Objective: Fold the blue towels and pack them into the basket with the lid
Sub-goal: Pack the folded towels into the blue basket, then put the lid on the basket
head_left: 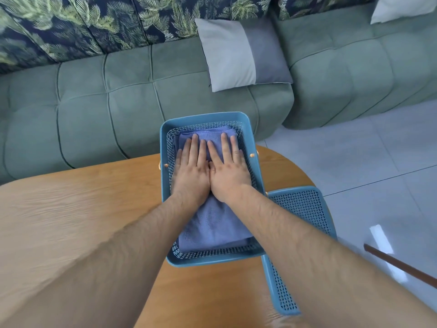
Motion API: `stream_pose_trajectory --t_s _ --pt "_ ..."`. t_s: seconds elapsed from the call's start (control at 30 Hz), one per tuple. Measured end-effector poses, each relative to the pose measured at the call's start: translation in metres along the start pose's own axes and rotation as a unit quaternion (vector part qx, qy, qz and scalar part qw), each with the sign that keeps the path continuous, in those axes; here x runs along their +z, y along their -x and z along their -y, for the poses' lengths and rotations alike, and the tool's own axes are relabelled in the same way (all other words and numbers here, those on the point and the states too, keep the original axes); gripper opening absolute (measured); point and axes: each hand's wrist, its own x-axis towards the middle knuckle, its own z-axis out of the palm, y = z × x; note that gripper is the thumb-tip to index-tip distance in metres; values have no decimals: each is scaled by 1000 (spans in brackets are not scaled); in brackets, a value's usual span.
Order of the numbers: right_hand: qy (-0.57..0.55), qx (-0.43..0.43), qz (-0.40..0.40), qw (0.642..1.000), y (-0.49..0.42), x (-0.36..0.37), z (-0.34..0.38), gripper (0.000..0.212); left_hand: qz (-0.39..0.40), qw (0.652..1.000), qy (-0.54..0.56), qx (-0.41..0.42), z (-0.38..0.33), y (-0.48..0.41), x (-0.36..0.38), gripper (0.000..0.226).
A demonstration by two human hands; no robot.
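Note:
A blue perforated plastic basket [165,147] stands on the far edge of the wooden table [82,209]. Folded blue towels [212,223] fill it, lying flat. My left hand [192,169] and my right hand [228,169] press side by side on the top towel, palms down, fingers straight and pointing away from me. The basket's blue perforated lid [300,209] lies off the basket to its right, partly under my right forearm and partly over the table's edge.
A green sofa [106,110] with leaf-pattern back cushions stands just behind the table, with a grey two-tone pillow [241,55] on it. Grey tiled floor [354,150] lies to the right. A brown stick [402,266] crosses the lower right corner.

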Motion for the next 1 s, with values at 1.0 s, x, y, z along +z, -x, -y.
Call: stream_pose_trajectory --t_s 1.0 --pt "-112 265 61 956 240 61 -209 91 263 957 102 74 -211 177 12 74"
